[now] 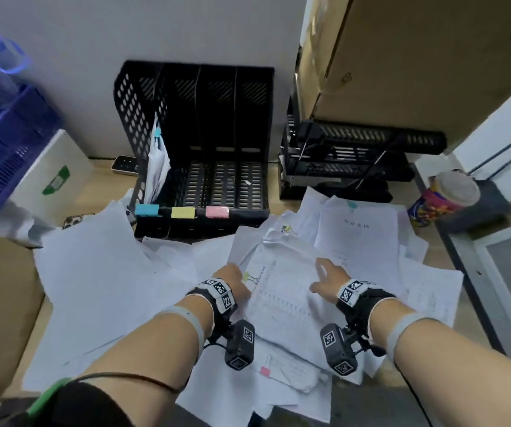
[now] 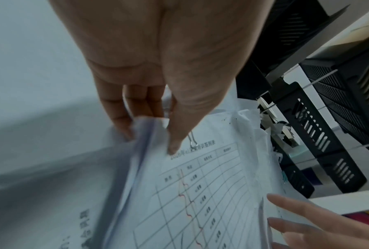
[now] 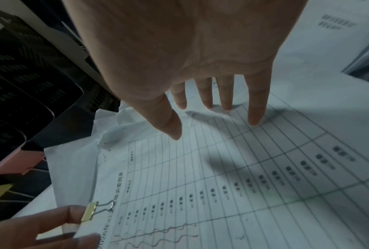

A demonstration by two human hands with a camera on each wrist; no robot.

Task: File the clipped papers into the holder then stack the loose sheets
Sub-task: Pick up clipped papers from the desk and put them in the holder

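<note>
Lifting this clipped bundle [image 1: 282, 291] by one edge alone looks risky: the left hand [image 1: 235, 283] pinches it at the yellow clip [image 1: 247, 277], thumb on top and fingers [image 2: 119, 121] curled under the edge, so the far side may sag and drag loose sheets [image 1: 103, 272] along. The pile beneath is deep and untidy, and a sheet caught under the bundle could ride up with it, or slide off the desk edge at 6 o'clock.

The right hand [image 1: 329, 280] lies flat on the printed grid, fingers [image 3: 254, 109] straight and spread, gripping nothing. If it presses while the left pulls, the top page may crease or tear at the clip.

From the left thumb the bundle runs out toward 3 o'clock; the clip sits just beside the thumb tip. The bundle lies on the pile, at 6 o'clock of the black holder [image 1: 198, 143].

The holder's leftmost slot already has papers; the others look free. Another bundle, with a pink clip [image 1: 265, 370], waits at 6 o'clock.
</note>
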